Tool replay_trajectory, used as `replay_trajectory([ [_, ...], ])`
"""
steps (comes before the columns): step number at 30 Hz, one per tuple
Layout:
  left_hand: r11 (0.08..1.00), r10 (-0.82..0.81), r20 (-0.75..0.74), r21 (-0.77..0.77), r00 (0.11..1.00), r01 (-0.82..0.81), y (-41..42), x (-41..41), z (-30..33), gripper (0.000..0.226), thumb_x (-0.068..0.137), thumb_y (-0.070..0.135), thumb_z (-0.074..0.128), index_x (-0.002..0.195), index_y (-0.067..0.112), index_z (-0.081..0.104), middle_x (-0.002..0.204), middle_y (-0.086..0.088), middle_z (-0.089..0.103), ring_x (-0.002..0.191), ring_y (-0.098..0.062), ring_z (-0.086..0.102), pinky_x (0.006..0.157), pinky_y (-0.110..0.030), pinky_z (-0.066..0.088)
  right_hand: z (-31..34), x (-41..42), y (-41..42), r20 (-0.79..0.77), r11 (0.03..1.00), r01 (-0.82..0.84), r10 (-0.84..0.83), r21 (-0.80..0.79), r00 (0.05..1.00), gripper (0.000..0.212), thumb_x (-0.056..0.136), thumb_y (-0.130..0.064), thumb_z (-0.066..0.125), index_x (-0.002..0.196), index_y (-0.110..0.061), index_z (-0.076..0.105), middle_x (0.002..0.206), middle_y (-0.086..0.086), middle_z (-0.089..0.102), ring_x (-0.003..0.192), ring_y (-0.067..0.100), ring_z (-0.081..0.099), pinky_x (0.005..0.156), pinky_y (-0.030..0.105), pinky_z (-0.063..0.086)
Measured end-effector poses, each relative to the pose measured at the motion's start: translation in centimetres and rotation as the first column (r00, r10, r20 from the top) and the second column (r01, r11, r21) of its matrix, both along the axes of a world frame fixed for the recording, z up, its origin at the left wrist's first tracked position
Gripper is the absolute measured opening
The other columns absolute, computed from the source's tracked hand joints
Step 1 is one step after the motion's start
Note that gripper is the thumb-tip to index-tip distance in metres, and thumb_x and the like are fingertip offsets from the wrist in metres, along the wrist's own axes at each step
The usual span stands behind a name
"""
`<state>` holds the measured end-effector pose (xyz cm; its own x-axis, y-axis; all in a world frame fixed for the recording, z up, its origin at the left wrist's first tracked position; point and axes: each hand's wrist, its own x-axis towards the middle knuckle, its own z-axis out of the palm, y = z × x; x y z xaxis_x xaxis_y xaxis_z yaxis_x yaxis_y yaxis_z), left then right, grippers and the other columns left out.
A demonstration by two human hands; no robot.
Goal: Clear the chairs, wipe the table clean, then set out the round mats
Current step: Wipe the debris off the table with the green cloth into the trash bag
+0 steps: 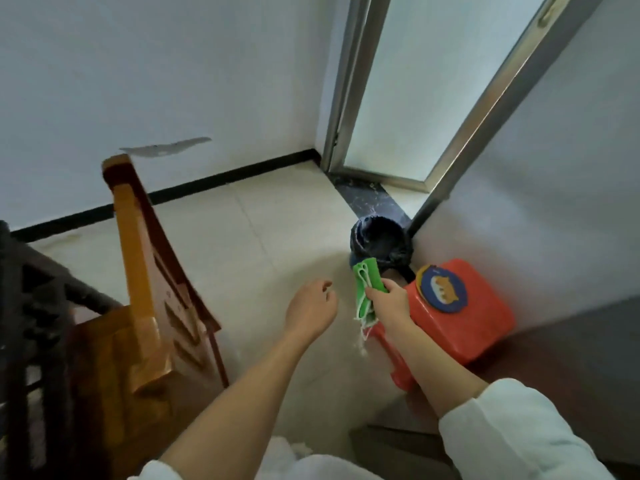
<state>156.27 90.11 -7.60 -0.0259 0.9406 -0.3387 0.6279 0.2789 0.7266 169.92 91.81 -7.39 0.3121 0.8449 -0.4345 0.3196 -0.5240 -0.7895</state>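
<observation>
Gripping a green cloth [367,289] in the right hand [389,303], the person leans toward the corner by the aluminium-framed door [408,98], fingers and thumb pinched round the middle of the rag so that it hangs nearly upright, its long axis running from about twelve o'clock down to six, with frayed white threads trailing off the lower end. The left hand [311,308] hovers just beside it at roughly nine o'clock, fingers loosely relaxed and holding nothing. Directly beyond the cloth, at twelve o'clock from the right hand, sits a small waste bin [381,242] lined with a dark bag, the cloth's top edge overlapping its rim from where I stand. At about three o'clock from the right hand, a red plastic stool [460,323] carries a stack of round mats [441,289], the top one printed with a cartoon animal. The right hand is plainly the nearer to those mats, nearly touching the stool's edge, though it is occupied; the free left would have to cross over. A wooden chair [145,271] stands at nine o'clock on the tiled floor [270,230]. No tabletop shows, so how far the wiping got cannot be judged.
</observation>
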Motion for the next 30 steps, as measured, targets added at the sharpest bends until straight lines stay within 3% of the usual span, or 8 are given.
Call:
replay_trajectory([
  [8,0.998,-0.064,0.087,-0.005,0.994,0.064,16.0,5.2,-0.3,0.034,0.092,0.016,0.044,0.124,0.009,0.055,0.125,-0.008,0.059,0.11,-0.023,0.057,0.088,-0.027,0.042,-0.4,5.8,12.3,-0.05,0.98,0.195,-0.194,0.027,0.98,0.007,0.088,-0.005,0.055,0.091,-0.006,0.061,0.096,0.024,0.065,0.092,0.038,0.06,0.076,0.041,0.048],
  [13,0.988,-0.124,0.074,-0.083,0.99,0.13,28.8,7.2,-3.8,0.034,0.091,0.015,0.044,0.123,0.01,0.055,0.122,-0.008,0.06,0.112,-0.024,0.054,0.085,-0.024,0.037,-3.4,9.0,22.2,-0.071,0.941,0.339,-0.339,-0.009,0.938,0.015,0.089,-0.007,0.055,0.102,-0.003,0.062,0.086,0.011,0.06,0.081,0.026,0.057,0.068,0.032,0.044],
  [16,0.982,-0.055,0.148,-0.17,0.987,0.08,34.5,8.2,-6.4,0.034,0.092,0.02,0.045,0.125,0.013,0.053,0.12,-0.008,0.058,0.109,-0.024,0.054,0.085,-0.026,0.04,-5.4,10.7,26.7,-0.09,0.913,0.406,-0.407,-0.023,0.909,0.006,0.09,-0.008,0.055,0.094,-0.01,0.06,0.079,0.005,0.059,0.079,0.023,0.056,0.067,0.031,0.042],
  [20,0.915,0.153,0.262,-0.402,0.953,-0.036,38.9,10.7,-11.6,0.031,0.091,0.024,0.048,0.119,0.013,0.053,0.115,-0.007,0.056,0.101,-0.025,0.057,0.091,-0.037,0.047,-10.0,13.1,30.3,-0.117,0.86,0.502,-0.509,-0.087,0.853,0.007,0.091,-0.009,0.055,0.096,-0.013,0.058,0.08,0.003,0.058,0.08,0.022,0.056,0.068,0.033,0.045],
  [23,0.845,0.237,0.261,-0.53,0.936,-0.066,41.8,13.4,-17.0,0.031,0.094,0.021,0.046,0.123,0.012,0.049,0.107,-0.005,0.053,0.091,-0.021,0.055,0.088,-0.037,0.048,-15.4,15.4,32.8,-0.123,0.809,0.57,-0.586,-0.142,0.801,0.017,0.09,-0.011,0.055,0.107,-0.009,0.061,0.09,0.007,0.061,0.084,0.024,0.058,0.072,0.034,0.047],
  [27,0.779,0.289,0.235,-0.621,0.928,-0.085,44.7,16.2,-27.0,0.032,0.094,0.018,0.046,0.125,0.01,0.047,0.101,-0.004,0.052,0.08,-0.015,0.054,0.071,-0.029,0.047,-23.7,17.8,36.0,-0.141,0.753,0.631,-0.656,-0.186,0.741,0.019,0.09,-0.009,0.055,0.108,-0.011,0.06,0.09,0.005,0.061,0.081,0.02,0.058,0.066,0.029,0.046],
  [30,0.754,0.304,0.199,-0.648,0.932,-0.108,46.3,18.7,-35.3,0.011,0.094,0.019,0.048,0.103,0.014,0.05,0.096,-0.004,0.049,0.074,-0.013,0.05,0.07,-0.028,0.045,-30.9,19.2,38.0,-0.12,0.738,0.651,-0.672,-0.176,0.73,0.02,0.089,-0.01,0.055,0.109,-0.009,0.061,0.092,0.005,0.062,0.082,0.02,0.059,0.067,0.028,0.047],
])
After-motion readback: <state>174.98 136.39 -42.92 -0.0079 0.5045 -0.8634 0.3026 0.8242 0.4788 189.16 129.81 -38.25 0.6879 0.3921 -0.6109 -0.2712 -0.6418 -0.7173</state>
